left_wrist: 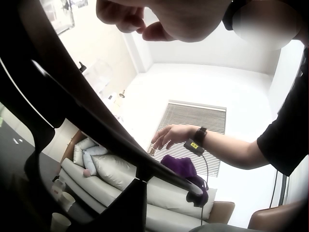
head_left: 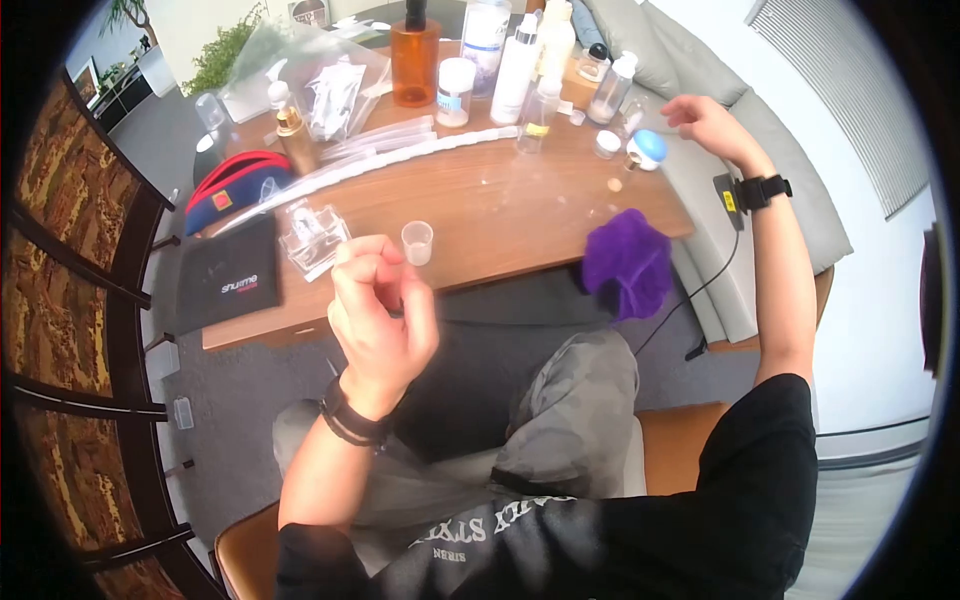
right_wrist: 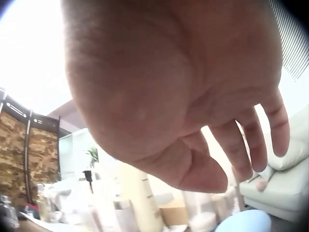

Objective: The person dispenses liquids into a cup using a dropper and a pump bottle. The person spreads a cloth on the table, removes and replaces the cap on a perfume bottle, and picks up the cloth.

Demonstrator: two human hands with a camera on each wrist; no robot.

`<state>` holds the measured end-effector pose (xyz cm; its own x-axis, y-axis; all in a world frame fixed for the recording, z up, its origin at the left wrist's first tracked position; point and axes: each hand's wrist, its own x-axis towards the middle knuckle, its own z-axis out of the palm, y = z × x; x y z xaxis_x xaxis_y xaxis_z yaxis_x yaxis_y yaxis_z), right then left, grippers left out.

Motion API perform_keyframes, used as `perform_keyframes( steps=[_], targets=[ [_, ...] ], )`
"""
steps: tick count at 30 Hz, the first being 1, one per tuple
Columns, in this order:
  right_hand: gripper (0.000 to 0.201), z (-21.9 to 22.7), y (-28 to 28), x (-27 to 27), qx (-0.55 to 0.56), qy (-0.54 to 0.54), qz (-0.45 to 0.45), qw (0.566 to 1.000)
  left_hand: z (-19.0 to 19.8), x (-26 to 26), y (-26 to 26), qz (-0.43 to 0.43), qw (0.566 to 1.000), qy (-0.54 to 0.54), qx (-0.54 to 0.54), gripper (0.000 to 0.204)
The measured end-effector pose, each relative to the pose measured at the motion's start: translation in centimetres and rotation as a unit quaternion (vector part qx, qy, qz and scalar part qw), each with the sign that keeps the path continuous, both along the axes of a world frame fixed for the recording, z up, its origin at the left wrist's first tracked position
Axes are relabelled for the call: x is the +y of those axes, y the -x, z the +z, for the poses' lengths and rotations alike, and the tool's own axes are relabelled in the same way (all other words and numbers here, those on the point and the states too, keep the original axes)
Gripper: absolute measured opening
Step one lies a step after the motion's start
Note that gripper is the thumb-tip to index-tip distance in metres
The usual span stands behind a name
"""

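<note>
My left hand [head_left: 380, 310] is raised in front of the table's near edge, its fingers curled in toward the thumb. No object shows in it; in the left wrist view the same hand [left_wrist: 164, 19] fills the top. A small clear plastic cup [head_left: 417, 243] stands on the table just beyond it. At the table's right end my right hand [head_left: 705, 130] hovers with relaxed, spread fingers and nothing in them. Below and left of it sits a small jar with a blue lid [head_left: 648, 148]. That blue lid [right_wrist: 244, 223] also shows beneath the palm in the right wrist view.
Pump bottles, an amber bottle [head_left: 414, 62] and a white-lidded jar [head_left: 455, 92] crowd the back of the wooden table [head_left: 480, 225]. A purple cloth [head_left: 628, 262] hangs over its front edge. To the left lie a black pouch [head_left: 228, 272] and clear packets [head_left: 315, 240]. A sofa [head_left: 775, 165] borders the right.
</note>
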<state>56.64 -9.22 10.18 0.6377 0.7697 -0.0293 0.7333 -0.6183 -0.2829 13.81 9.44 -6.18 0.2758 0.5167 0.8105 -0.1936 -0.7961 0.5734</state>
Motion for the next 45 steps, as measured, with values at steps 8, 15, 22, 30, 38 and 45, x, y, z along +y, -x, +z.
perform_keyframes(
  steps=[8, 15, 22, 30, 38, 45],
  targets=[
    [0.036, -2.5, 7.2, 2.0, -0.068, 0.008, 0.065, 0.995, -0.2, -0.2, 0.3, -0.023, 0.999, -0.022, 0.018, 0.032],
    [0.027, -3.7, 6.5, 3.2, -0.067, 0.006, 0.052, 0.996, 0.0, 0.1, 0.9, -0.016, 1.000, -0.017, 0.005, 0.031],
    [0.027, 0.2, 5.1, 4.4, -0.137, -0.048, 0.037, 0.989, 0.2, 0.0, 0.7, -0.019, 1.000, -0.011, 0.011, 0.031],
    [0.020, -0.9, 0.8, 8.0, -0.211, -0.027, 0.002, 0.977, 0.2, 0.2, 0.6, -0.009, 1.000, -0.009, 0.009, 0.031],
    [0.014, -4.1, 0.5, 8.9, -0.255, 0.002, -0.012, 0.967, 0.2, 0.3, 0.8, -0.017, 1.000, -0.003, -0.011, 0.036],
    [0.015, -3.9, 0.7, 9.4, -0.256, 0.016, -0.008, 0.966, 0.2, 0.3, 0.6, -0.016, 1.000, -0.005, -0.007, 0.037]
  ],
)
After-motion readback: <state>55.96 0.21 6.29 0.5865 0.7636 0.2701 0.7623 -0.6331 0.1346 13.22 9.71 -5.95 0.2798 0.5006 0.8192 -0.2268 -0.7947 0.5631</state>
